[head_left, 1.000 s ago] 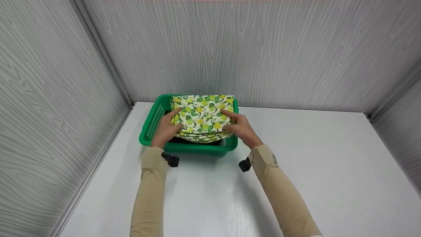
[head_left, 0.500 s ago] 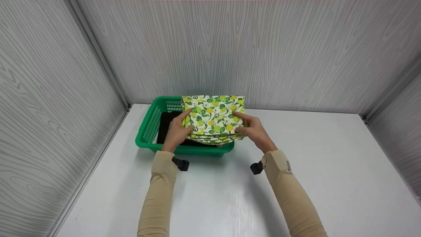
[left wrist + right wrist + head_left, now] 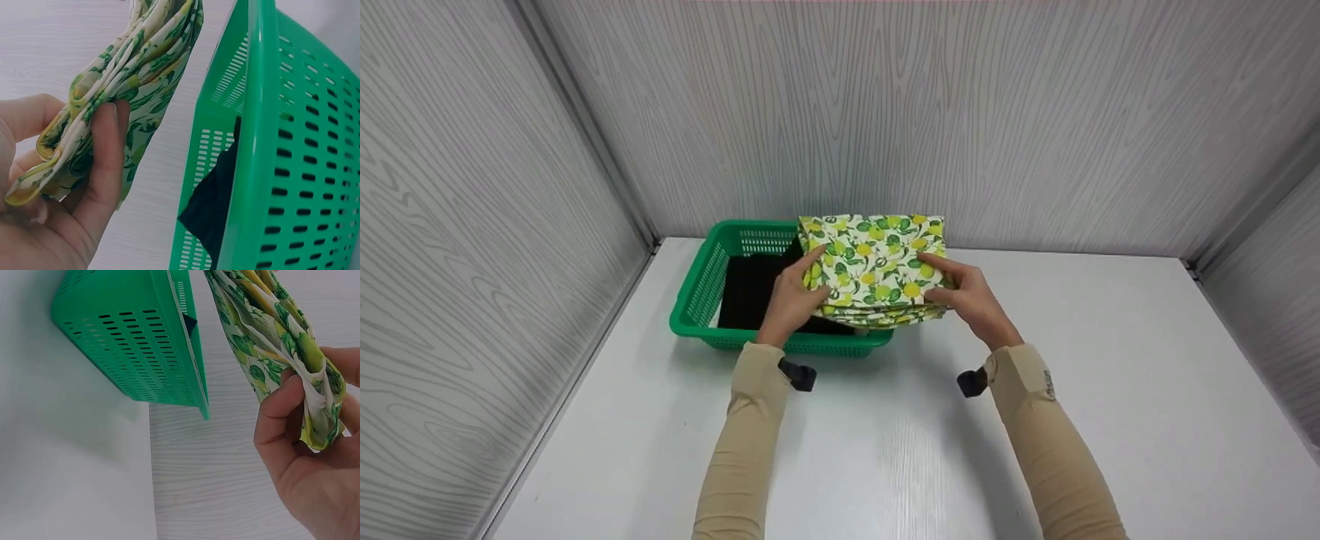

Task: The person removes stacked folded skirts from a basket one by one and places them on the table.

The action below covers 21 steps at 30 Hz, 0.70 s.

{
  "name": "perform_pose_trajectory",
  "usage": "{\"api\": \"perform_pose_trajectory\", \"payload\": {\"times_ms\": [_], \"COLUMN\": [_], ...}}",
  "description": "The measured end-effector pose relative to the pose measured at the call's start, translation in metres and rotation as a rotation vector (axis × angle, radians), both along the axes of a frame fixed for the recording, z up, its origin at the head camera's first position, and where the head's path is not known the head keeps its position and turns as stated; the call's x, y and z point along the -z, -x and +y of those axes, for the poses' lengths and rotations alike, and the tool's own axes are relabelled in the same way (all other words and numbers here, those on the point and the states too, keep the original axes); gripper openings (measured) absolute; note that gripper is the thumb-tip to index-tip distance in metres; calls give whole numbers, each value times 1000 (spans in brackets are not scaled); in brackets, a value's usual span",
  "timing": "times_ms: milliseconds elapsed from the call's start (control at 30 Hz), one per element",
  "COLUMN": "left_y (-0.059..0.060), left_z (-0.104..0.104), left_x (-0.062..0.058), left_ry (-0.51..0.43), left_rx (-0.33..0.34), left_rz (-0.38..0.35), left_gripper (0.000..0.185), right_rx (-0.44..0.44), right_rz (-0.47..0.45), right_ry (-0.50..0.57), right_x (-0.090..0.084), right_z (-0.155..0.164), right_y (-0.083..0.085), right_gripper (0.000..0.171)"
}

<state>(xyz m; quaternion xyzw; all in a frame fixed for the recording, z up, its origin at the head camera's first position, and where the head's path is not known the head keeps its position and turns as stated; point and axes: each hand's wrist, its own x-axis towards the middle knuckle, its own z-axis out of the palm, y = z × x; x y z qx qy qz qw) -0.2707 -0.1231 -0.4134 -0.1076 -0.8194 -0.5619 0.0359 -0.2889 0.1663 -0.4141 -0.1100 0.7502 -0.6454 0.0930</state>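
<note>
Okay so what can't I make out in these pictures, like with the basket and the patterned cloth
- Head view: most of the right side of the green basket, behind the folded patterned cloth.
- Head view: the full extent of the black cloth, behind the patterned cloth and left hand.
- Head view: the mark on the right cuff, too small to read.
- Left wrist view: the basket's lower end, cut off by the bottom edge.
</note>
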Motion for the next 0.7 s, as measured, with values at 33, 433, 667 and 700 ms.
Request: {"api": "perform_pose_trajectory", "payload": {"times_ms": [33,433,667,700], "left_y": [0,4,8,9], "left_z": [2,29,45,47], "left_x": [0,2,3,3], "left_ry": [0,5,18,18], "left_rx": [1,51,83,86], "left_rz": [-1,-9,3,1], "left_gripper": [64,65,66,66], "right_rx": [1,36,60,65], "right_rz": [3,24,7,5], "right_ry": [0,13,-7,-7], "right_x": [0,7,7,7], "right_z": [2,32,48,50], "right_y": [0,-2,-2,-2], "right_gripper": [64,64,64,64]}}
